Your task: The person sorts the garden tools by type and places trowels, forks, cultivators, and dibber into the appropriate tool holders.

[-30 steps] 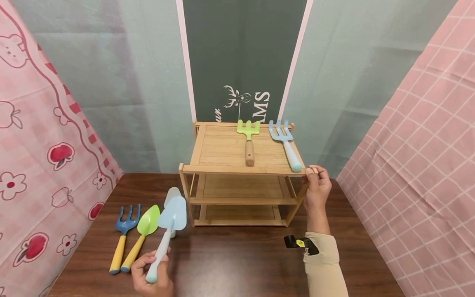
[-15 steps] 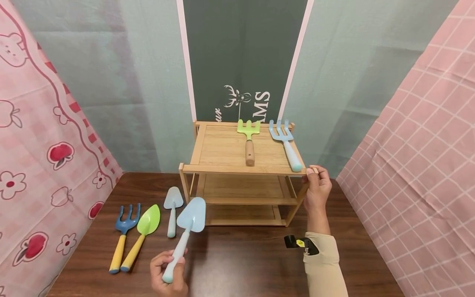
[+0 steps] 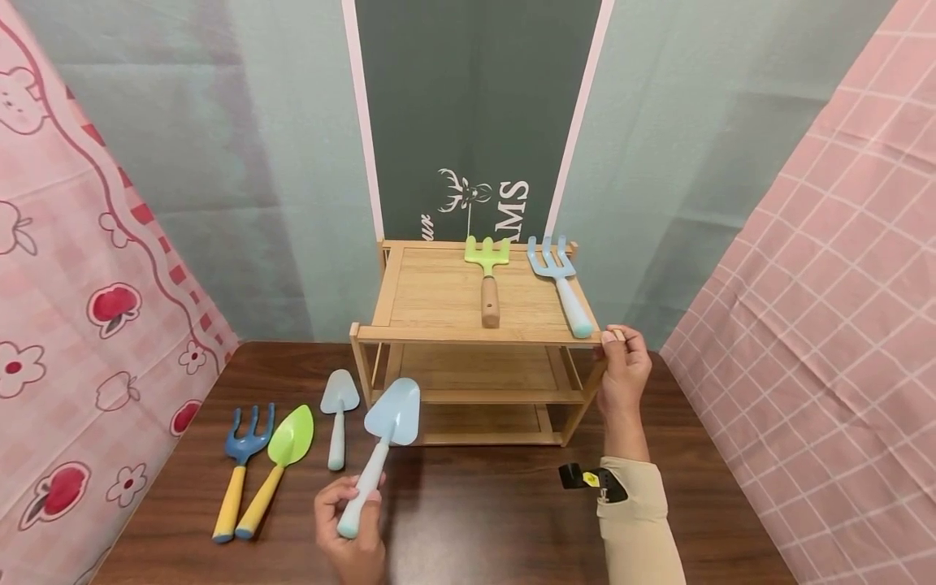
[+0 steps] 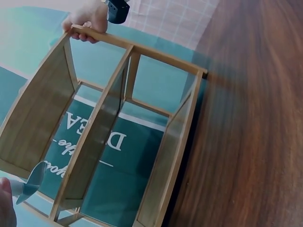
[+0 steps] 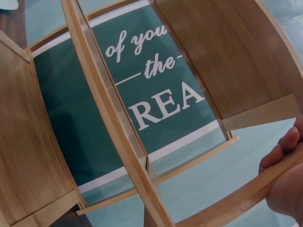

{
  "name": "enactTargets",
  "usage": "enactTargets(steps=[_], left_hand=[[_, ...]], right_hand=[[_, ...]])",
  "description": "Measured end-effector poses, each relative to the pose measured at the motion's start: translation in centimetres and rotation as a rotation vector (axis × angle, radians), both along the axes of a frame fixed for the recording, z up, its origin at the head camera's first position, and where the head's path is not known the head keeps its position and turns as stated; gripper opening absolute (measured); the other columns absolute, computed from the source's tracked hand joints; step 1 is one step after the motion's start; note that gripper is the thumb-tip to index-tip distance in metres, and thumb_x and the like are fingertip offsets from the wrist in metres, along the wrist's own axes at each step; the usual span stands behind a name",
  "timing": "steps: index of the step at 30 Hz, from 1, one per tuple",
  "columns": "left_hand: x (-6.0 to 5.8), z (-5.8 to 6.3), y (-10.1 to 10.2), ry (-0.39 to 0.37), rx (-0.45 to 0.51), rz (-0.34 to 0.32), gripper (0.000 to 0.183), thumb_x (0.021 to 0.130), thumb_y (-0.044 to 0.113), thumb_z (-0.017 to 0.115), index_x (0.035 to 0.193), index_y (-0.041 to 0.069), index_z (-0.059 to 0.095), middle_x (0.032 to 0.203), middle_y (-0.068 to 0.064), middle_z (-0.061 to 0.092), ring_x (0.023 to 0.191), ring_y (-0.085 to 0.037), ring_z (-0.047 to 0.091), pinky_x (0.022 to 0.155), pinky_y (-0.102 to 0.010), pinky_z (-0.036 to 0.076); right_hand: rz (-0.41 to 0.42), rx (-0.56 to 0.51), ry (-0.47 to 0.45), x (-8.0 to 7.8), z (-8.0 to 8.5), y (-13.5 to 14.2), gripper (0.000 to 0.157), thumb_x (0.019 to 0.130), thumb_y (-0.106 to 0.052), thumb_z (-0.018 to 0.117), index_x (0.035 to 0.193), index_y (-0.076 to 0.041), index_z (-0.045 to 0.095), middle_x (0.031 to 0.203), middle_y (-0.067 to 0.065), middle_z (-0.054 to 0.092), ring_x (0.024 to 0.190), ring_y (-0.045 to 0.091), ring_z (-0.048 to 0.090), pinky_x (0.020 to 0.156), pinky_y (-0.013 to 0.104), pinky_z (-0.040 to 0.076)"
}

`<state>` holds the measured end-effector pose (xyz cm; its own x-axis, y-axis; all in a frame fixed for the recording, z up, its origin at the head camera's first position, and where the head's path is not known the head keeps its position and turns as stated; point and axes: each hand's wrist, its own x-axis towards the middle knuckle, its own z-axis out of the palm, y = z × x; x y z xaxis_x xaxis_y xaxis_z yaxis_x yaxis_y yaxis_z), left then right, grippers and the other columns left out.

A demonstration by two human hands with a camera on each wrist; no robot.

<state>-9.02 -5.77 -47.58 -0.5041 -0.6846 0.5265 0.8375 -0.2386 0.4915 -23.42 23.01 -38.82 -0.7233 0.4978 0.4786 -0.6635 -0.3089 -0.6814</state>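
Observation:
My left hand grips the pale handle of a light blue trowel, blade pointing up and away, in front of the shelf's left side. In the left wrist view the trowel's blade overlaps the shelf's frame. My right hand holds the front right top corner of a three-tier bamboo shelf; its fingers curl round the bar in the right wrist view. On the top tier lie a green hand fork with a wooden handle and a light blue hand fork.
Left of the shelf, on the dark wood table, lie a small pale trowel, a green trowel with a yellow handle and a dark blue hand fork. Cloth curtains stand behind and at both sides.
My left hand has carried the light blue trowel to the right, from over the small pale trowel to before the shelf's left end. The right hand stays at the corner.

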Motion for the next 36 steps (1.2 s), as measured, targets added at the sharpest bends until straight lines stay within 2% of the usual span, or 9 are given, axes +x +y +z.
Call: enactTargets(steps=[6, 19, 24, 29, 34, 36], left_hand=[[-0.5, 0.3, 0.7, 0.022, -0.024, -0.038, 0.023, 0.064, -0.036, 0.042, 0.08, -0.021, 0.036, 0.088, -0.024, 0.048, 0.074, -0.031, 0.064, 0.067, -0.032, 0.053], [-1.4, 0.7, 2.3, -0.073, -0.111, -0.102, 0.022, 0.07, -0.031, 0.047, 0.085, -0.018, 0.037, 0.093, -0.023, 0.047, 0.077, -0.027, 0.065, 0.069, -0.029, 0.053], [-1.8, 0.9, 3.0, -0.091, -0.103, -0.135, 0.023, 0.07, -0.033, 0.048, 0.085, -0.02, 0.037, 0.095, -0.03, 0.045, 0.079, -0.029, 0.065, 0.07, -0.034, 0.053], [-2.3, 1.1, 3.7, -0.091, -0.095, -0.159, 0.023, 0.07, -0.031, 0.05, 0.086, -0.02, 0.037, 0.096, -0.033, 0.043, 0.079, -0.029, 0.065, 0.07, -0.033, 0.053], [-2.9, 1.2, 4.6, -0.104, -0.066, -0.183, 0.024, 0.07, -0.031, 0.05, 0.086, -0.021, 0.034, 0.095, -0.028, 0.045, 0.079, -0.029, 0.064, 0.07, -0.034, 0.053], [-3.0, 1.3, 4.9, -0.144, -0.051, -0.192, 0.024, 0.07, -0.03, 0.049, 0.086, -0.02, 0.034, 0.094, -0.024, 0.046, 0.079, -0.029, 0.064, 0.07, -0.036, 0.053]], right_hand=[[-0.001, 0.0, 0.007, 0.0, 0.0, 0.1, 0.01, 0.087, 0.008, 0.053, 0.087, 0.001, 0.059, 0.075, 0.007, 0.055, 0.059, 0.014, 0.053, 0.056, 0.023, 0.045], [0.003, 0.0, 0.01, 0.0, 0.1, 0.0, 0.01, 0.086, 0.008, 0.053, 0.087, 0.001, 0.059, 0.074, 0.007, 0.054, 0.058, 0.014, 0.053, 0.056, 0.022, 0.045], [0.009, -0.001, 0.017, 0.0, 0.1, -0.1, 0.01, 0.086, 0.009, 0.052, 0.087, 0.001, 0.059, 0.074, 0.007, 0.054, 0.058, 0.014, 0.053, 0.056, 0.022, 0.044], [0.01, 0.005, 0.022, 0.0, 0.1, 0.0, 0.01, 0.087, 0.009, 0.052, 0.087, 0.002, 0.059, 0.075, 0.007, 0.054, 0.059, 0.014, 0.053, 0.056, 0.022, 0.044], [0.006, 0.016, 0.013, 0.0, 0.1, 0.0, 0.011, 0.087, 0.009, 0.052, 0.087, 0.001, 0.059, 0.077, 0.007, 0.054, 0.06, 0.014, 0.053, 0.057, 0.023, 0.045], [0.005, 0.022, 0.008, 0.1, 0.1, 0.0, 0.011, 0.087, 0.009, 0.052, 0.088, 0.0, 0.059, 0.078, 0.007, 0.054, 0.061, 0.014, 0.053, 0.058, 0.023, 0.045]])
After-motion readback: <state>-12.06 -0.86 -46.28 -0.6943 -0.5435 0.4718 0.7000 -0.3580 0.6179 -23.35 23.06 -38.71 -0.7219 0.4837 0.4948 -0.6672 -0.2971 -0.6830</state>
